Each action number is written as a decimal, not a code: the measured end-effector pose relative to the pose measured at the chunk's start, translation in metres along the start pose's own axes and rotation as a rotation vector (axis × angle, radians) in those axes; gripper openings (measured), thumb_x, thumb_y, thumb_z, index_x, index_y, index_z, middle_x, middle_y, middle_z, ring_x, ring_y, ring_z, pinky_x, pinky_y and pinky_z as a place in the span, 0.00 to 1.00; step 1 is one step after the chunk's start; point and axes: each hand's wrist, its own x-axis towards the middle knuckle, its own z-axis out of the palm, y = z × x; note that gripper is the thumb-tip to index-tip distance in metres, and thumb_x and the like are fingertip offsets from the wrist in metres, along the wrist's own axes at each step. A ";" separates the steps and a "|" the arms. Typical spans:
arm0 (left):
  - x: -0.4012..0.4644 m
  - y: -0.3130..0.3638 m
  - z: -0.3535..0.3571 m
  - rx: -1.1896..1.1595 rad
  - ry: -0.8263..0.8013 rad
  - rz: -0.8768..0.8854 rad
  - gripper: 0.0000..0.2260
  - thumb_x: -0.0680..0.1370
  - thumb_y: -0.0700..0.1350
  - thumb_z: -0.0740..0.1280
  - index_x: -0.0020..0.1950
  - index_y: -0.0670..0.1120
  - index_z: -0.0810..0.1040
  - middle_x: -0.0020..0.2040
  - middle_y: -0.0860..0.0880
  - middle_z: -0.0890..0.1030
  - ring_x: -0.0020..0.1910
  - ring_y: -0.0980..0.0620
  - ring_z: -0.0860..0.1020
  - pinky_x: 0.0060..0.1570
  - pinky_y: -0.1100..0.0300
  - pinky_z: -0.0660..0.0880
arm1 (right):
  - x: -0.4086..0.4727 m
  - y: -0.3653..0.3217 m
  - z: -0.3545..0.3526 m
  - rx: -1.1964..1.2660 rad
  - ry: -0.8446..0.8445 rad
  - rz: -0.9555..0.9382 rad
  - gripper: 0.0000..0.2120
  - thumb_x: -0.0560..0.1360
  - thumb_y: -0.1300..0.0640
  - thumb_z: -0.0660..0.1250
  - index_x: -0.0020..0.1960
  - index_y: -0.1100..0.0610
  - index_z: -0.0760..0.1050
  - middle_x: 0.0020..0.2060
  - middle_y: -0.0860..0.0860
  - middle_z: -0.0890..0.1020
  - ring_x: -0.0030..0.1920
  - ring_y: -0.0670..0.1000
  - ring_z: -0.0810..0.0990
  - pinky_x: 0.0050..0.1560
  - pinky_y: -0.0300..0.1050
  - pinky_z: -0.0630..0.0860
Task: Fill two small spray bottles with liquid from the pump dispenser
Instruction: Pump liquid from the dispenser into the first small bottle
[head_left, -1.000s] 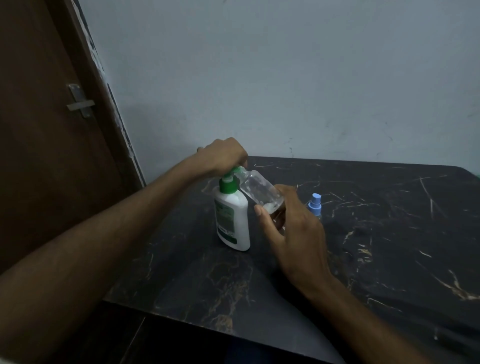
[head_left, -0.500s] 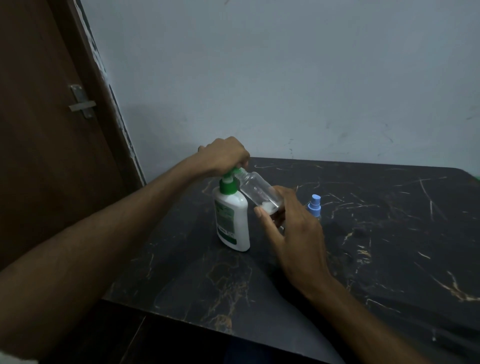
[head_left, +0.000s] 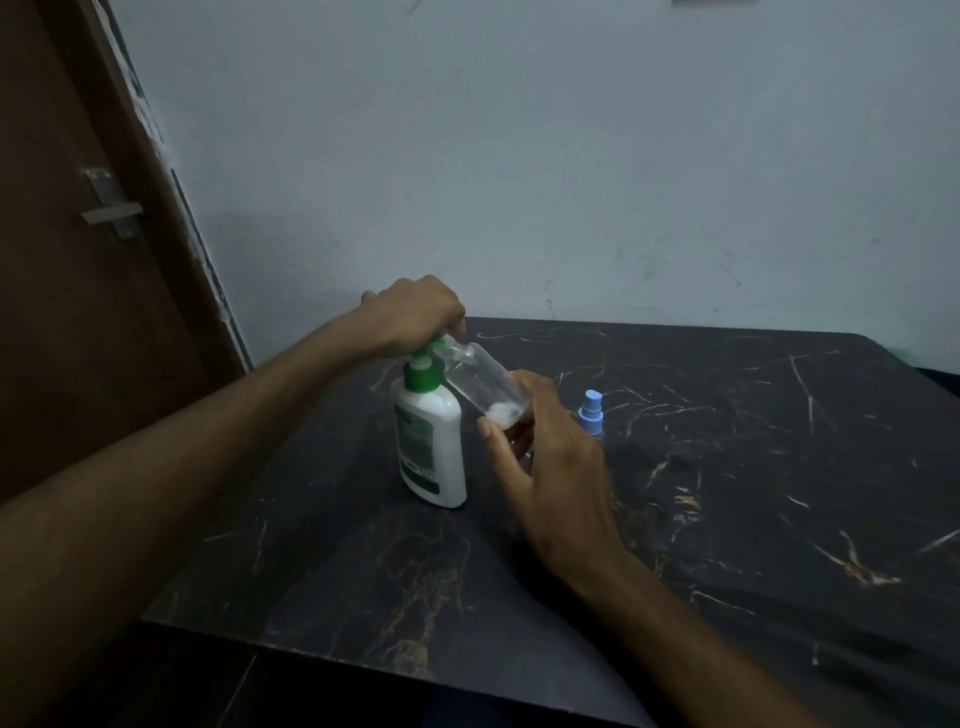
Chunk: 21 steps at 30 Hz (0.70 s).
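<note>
A white pump dispenser (head_left: 434, 447) with a green pump head stands on the dark marble table (head_left: 727, 467). My left hand (head_left: 415, 314) sits curled over the pump head and covers it. My right hand (head_left: 545, 467) holds a small clear bottle (head_left: 480, 382) by its base, tilted so its open mouth meets the pump nozzle. A little white liquid lies in the bottle's lower end. A second small bottle with a blue spray top (head_left: 591, 413) stands just right of my right hand, its body mostly hidden.
A pale wall rises behind the table. A brown door (head_left: 78, 260) with a metal latch stands at the left. The table's front edge runs below my forearms.
Both hands and the bottles keep nearly the same pose; the camera has shifted slightly. The white liquid at the clear bottle's base looks about the same.
</note>
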 end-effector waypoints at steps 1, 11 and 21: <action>-0.003 0.000 0.002 0.011 -0.012 0.009 0.16 0.68 0.57 0.59 0.44 0.55 0.83 0.55 0.50 0.85 0.56 0.43 0.82 0.65 0.39 0.76 | 0.000 0.000 0.000 0.004 0.004 0.001 0.17 0.84 0.47 0.66 0.70 0.48 0.69 0.46 0.38 0.77 0.44 0.38 0.77 0.42 0.31 0.74; -0.014 0.005 -0.001 0.074 -0.037 0.047 0.20 0.70 0.57 0.57 0.52 0.53 0.84 0.61 0.47 0.82 0.60 0.42 0.81 0.65 0.37 0.75 | 0.000 0.001 -0.002 0.006 0.000 -0.004 0.16 0.83 0.47 0.67 0.69 0.47 0.69 0.46 0.39 0.77 0.44 0.39 0.79 0.42 0.30 0.74; -0.021 0.015 -0.006 0.101 -0.038 -0.020 0.18 0.77 0.55 0.60 0.57 0.49 0.84 0.60 0.49 0.83 0.59 0.44 0.80 0.66 0.38 0.71 | 0.000 0.005 -0.001 -0.009 -0.007 -0.008 0.16 0.83 0.46 0.67 0.69 0.48 0.70 0.48 0.38 0.77 0.46 0.38 0.78 0.42 0.31 0.73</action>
